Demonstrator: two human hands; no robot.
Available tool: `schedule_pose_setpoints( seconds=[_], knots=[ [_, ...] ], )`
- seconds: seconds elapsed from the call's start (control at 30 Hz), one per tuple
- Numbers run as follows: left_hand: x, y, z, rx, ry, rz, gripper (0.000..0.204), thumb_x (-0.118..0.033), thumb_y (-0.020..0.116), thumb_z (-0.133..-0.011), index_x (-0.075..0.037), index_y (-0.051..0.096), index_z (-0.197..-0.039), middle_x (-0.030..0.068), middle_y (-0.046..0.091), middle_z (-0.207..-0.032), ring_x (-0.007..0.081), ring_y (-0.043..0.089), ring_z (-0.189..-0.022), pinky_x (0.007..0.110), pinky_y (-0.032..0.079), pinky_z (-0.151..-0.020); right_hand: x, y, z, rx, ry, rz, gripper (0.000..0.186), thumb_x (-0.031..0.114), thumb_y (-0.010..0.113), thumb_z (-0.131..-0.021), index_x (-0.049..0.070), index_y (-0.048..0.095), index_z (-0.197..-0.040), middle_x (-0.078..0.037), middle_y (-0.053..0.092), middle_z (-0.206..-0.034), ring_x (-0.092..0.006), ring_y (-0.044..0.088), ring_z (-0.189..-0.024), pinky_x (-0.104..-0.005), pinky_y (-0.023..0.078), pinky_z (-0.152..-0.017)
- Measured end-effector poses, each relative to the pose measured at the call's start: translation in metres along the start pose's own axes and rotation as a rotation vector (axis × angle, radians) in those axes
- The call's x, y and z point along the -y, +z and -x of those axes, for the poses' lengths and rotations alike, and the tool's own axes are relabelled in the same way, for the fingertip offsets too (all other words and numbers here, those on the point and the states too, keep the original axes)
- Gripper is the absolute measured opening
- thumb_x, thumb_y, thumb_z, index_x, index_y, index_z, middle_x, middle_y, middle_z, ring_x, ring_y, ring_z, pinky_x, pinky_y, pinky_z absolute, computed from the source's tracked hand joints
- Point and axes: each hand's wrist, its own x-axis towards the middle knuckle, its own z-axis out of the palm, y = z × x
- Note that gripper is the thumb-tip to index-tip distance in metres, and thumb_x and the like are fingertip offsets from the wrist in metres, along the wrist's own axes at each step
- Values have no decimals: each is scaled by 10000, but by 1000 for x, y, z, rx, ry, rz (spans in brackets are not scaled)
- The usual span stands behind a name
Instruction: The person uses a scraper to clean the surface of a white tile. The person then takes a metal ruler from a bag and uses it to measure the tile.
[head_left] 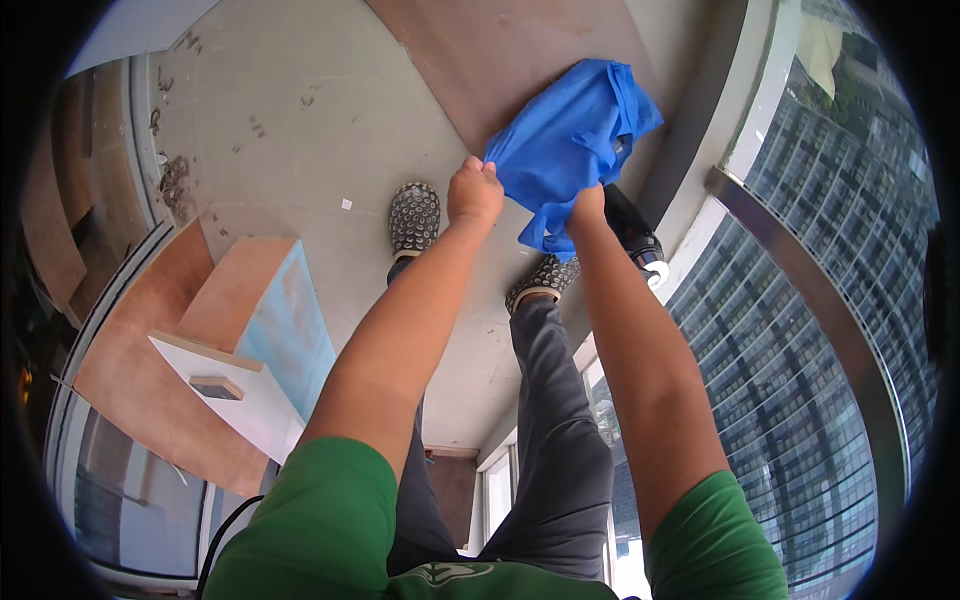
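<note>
Both my arms reach forward to a blue cloth bag [560, 140] with straps, crumpled and stretched out ahead of me. My left hand [476, 190] is closed on the bag's near left corner. At its near right side, my right hand [588, 206] grips the fabric, and a loose blue fold dangles beside that hand. The bag's far end lies over a brown board on the floor. What the bag holds, if anything, is hidden.
A black cylindrical object [632, 232] with a whitish end stands by my right hand. To the right run a window ledge and metal rail [800, 265]. A wooden drawer cabinet [250, 320] stands left. The brown board [480, 60] leans or lies ahead. My patterned shoes [414, 218] are below.
</note>
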Motion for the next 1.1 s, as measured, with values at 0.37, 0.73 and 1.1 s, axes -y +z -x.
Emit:
schedule_pose_setpoints(
  seconds=[0.37, 0.73, 1.1],
  knots=[
    [46, -16, 6, 281, 105, -68, 313, -325, 630, -987, -25, 700, -1045, 105, 744, -906, 225, 711, -941, 375, 525, -841, 30, -43, 205, 239, 146, -280, 181, 101, 490, -1039, -24, 588, -1126, -39, 504, -739, -165, 510, -564, -311, 415, -497],
    [-47, -148, 204, 907, -321, 1130, 448, -493, 546, -1043, -54, 601, -1111, 137, 742, -1006, 178, 701, -885, 340, 533, -828, -20, -56, 385, 465, 244, -313, 404, 357, 470, -1089, -26, 589, -1136, -41, 484, -660, -174, 489, -548, -313, 392, -501],
    [-34, -264, 277, 779, 330, 1159, 466, -441, 417, -1105, -61, 573, -885, 79, 660, -823, 210, 667, -942, 392, 506, -952, -4, 0, 486, 686, 2, 37, 266, 263, 655, -1009, 30, 604, -1125, -56, 635, -874, -205, 677, -710, -323, 562, -652]
  ],
)
